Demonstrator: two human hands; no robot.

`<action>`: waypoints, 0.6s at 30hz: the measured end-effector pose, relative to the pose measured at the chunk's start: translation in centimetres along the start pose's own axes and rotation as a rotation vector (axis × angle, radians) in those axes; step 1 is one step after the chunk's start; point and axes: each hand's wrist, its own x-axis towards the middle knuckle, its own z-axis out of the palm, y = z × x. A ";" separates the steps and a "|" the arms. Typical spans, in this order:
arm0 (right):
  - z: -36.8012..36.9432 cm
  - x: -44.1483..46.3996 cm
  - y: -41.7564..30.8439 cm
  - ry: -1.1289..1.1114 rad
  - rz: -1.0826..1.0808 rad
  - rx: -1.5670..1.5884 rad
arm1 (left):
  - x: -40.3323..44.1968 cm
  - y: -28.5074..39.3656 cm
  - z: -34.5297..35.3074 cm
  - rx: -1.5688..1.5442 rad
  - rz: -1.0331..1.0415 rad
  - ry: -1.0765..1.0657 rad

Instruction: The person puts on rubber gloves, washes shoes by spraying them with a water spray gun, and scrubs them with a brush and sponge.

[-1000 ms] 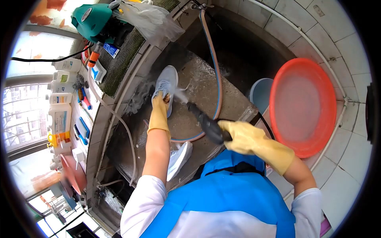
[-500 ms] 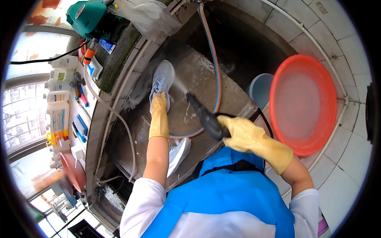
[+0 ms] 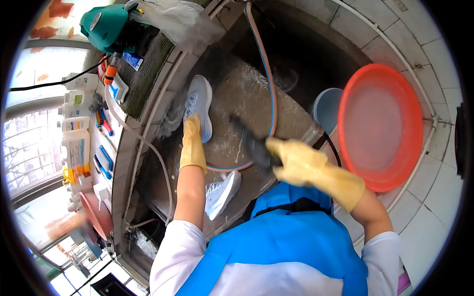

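In a yellow rubber glove, my left hand (image 3: 193, 135) holds a light grey shoe (image 3: 201, 102) by its heel end above the concrete slab (image 3: 247, 98). The shoe's white sole faces right. My right hand (image 3: 301, 163), gloved too, grips a black spray gun (image 3: 254, 146) whose nozzle points up and left, somewhat blurred. No clear jet shows at the nozzle. A second light shoe (image 3: 223, 195) lies on its side on the slab, below my left hand.
A red basin (image 3: 380, 128) and a grey-blue bucket (image 3: 327, 111) stand at the right. A striped hose (image 3: 269, 79) curves over the slab. Bottles (image 3: 76, 148), brushes (image 3: 103, 162) and a green machine (image 3: 103, 27) line the left ledge.
The spray seen earlier at the nozzle no longer shows. The held shoe has turned, so more of its sole side faces right. Both hands keep their hold.
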 end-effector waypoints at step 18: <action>1.5 -0.5 0.5 -0.027 -0.131 -0.066 | -6.8 7.1 -2.9 -0.612 -0.108 -0.091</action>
